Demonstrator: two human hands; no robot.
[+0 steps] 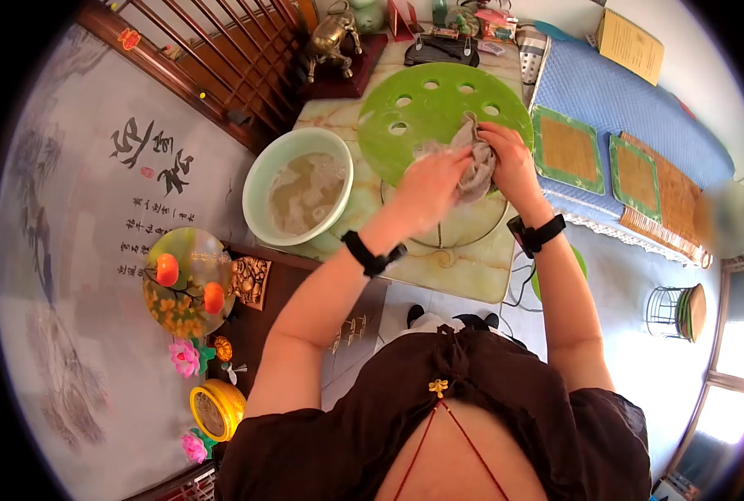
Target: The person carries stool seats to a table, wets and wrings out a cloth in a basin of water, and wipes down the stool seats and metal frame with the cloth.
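A round green disc (pixel 430 104) with several holes lies tilted over the marble-patterned table (pixel 464 265). Against its lower right part, both hands have hold of a crumpled grey cloth (pixel 475 174). My left hand (pixel 435 185) is on the cloth's left side, slightly blurred, with its fingers closed on it. From the right, my right hand (pixel 510 159) grips the cloth near the disc's edge. Left of the disc stands a pale green basin (pixel 258 198) holding cloudy water with suds.
A metallic animal figurine (pixel 332 43) stands behind the basin, beside a wooden railing (pixel 213 58). To the right is a blue-covered seat (pixel 589 83) with green-edged mats. A stool (pixel 691 313) stands farther right. Lotus ornaments and a yellow pot (pixel 218 409) are at lower left.
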